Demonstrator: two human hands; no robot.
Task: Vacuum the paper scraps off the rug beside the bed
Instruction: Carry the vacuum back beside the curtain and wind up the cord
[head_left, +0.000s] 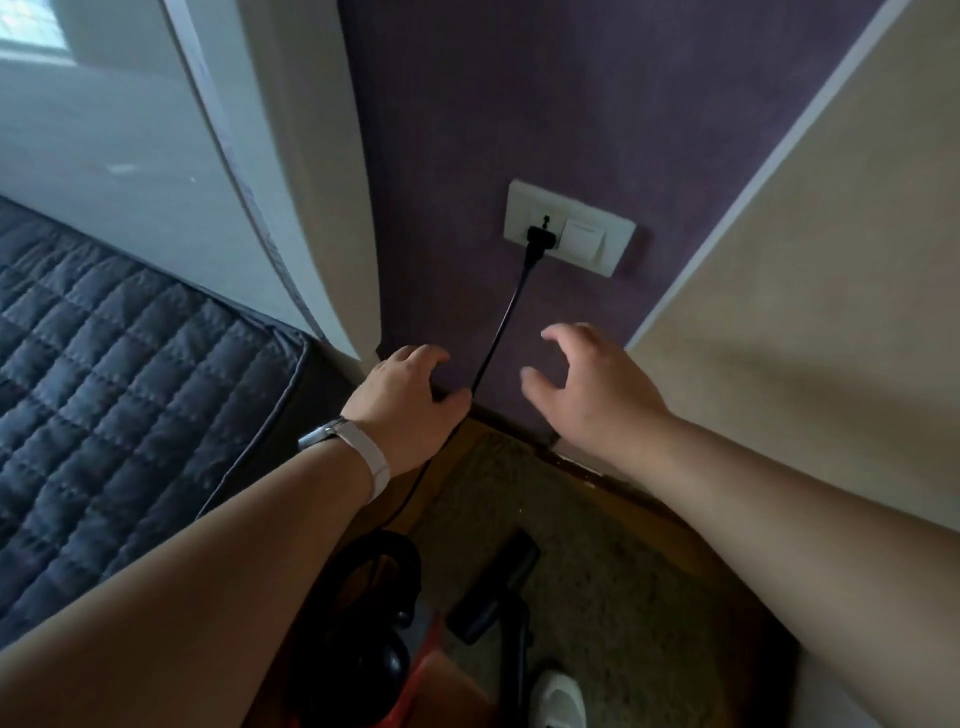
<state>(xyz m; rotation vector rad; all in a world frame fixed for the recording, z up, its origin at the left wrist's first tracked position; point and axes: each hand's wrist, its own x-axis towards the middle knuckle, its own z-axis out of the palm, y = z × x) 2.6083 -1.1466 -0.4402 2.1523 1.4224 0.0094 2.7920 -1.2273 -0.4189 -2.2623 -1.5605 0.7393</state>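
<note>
A black plug (539, 240) sits in the white wall socket (535, 221) on the purple wall. Its black cord (501, 327) runs down to my left hand (410, 402), which is closed around the cord near the wall's base. To the right of the cord, my right hand (592, 387) hovers with fingers spread and nothing in it. Below my arms stands the vacuum cleaner (374, 623), black with red, and its black tube and handle (498, 597). The speckled beige rug (623, 587) lies under it. I see no paper scraps in this view.
The bed with a dark grey quilted cover (114, 364) fills the left side. A white door frame (311, 208) stands behind it. A light switch (584, 240) sits beside the socket. A beige wall (805, 312) is on the right. A white slipper (561, 696) shows at the bottom.
</note>
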